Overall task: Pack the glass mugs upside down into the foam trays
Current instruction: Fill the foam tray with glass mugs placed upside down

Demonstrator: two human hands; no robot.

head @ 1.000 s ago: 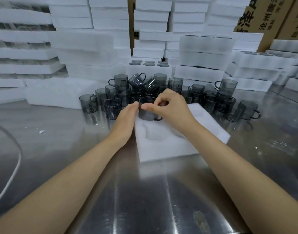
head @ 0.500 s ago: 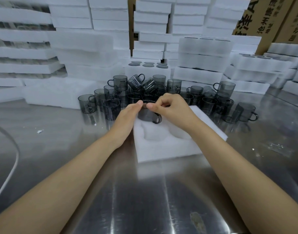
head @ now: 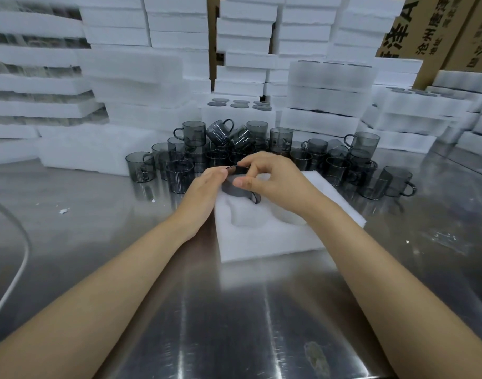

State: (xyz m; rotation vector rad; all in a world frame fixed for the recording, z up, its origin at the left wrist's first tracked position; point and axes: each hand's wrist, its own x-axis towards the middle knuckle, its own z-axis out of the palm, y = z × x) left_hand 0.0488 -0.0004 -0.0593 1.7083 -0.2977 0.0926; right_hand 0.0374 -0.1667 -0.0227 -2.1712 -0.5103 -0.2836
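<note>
A white foam tray (head: 264, 239) lies on the steel table in front of me, with round pockets cut into it. A smoky grey glass mug (head: 238, 190) sits low in the tray's far left pocket, its handle pointing toward me. My right hand (head: 272, 179) grips the mug from above with thumb and curled fingers. My left hand (head: 207, 187) presses straight fingers against the mug's left side. Two near pockets hold nothing. Several loose grey mugs (head: 280, 139) stand and lie in a heap just behind the tray.
Stacks of white foam trays (head: 141, 77) wall off the back and left. A filled tray with mug bottoms showing (head: 239, 105) sits behind the heap. Cardboard boxes (head: 436, 31) stand at the back right. A white cable (head: 18, 269) curves at the left edge.
The mug has sunk deeper into the far left pocket under both hands, and the hands have lowered with it.
</note>
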